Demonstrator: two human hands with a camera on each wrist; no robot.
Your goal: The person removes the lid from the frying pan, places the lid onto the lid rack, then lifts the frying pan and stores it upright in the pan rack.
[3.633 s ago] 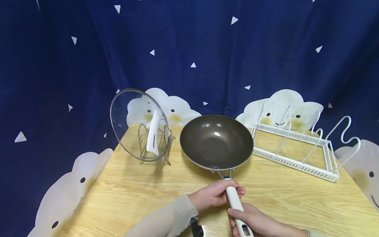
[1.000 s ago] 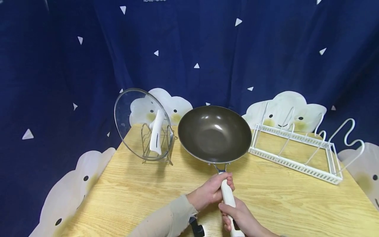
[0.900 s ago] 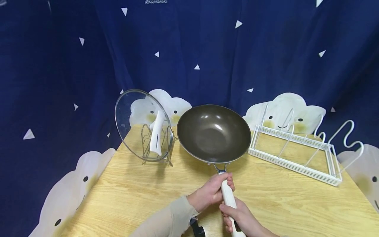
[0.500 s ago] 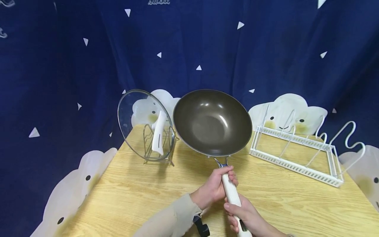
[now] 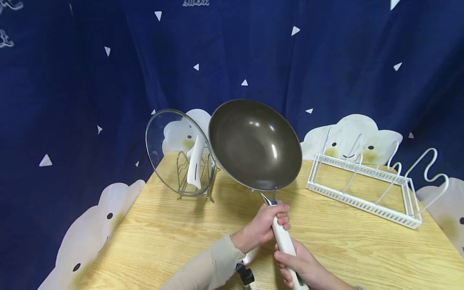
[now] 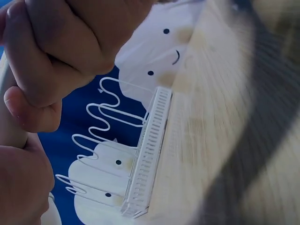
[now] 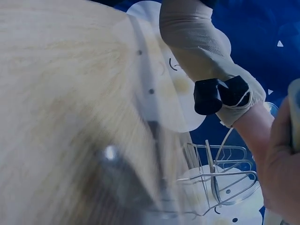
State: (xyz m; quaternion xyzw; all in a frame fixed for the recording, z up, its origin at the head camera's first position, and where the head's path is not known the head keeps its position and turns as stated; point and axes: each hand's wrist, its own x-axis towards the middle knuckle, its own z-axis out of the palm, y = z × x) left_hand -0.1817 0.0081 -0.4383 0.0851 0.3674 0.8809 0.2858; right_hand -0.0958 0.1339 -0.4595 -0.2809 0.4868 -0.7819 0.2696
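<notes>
A dark brown wok (image 5: 253, 149) hangs above the table in the head view, its inside turned toward me and its rim sloping down to the right. My left hand (image 5: 262, 225) grips the top of its white handle (image 5: 284, 241), just below the metal bracket. Lower down, near the handle's end, my right hand (image 5: 302, 262) holds on with the thumb across the top. The left wrist view shows the curled fingers of the left hand (image 6: 70, 42) above part of the right hand (image 6: 21, 183). In the right wrist view, the left hand (image 7: 281, 178) is at the right edge.
A glass lid (image 5: 156, 153) with a white handle stands upright in a wire rack (image 5: 181, 189), close to the wok's left. At the right is a long white rack (image 5: 362, 203) with wavy dividers. A wooden table (image 5: 152, 241) lies beneath; a blue curtain (image 5: 232, 40) hangs behind.
Both hands have lifted the wok from low over the table, brought it a little left and tipped its inside more toward me. Its rim now slopes to the right.
</notes>
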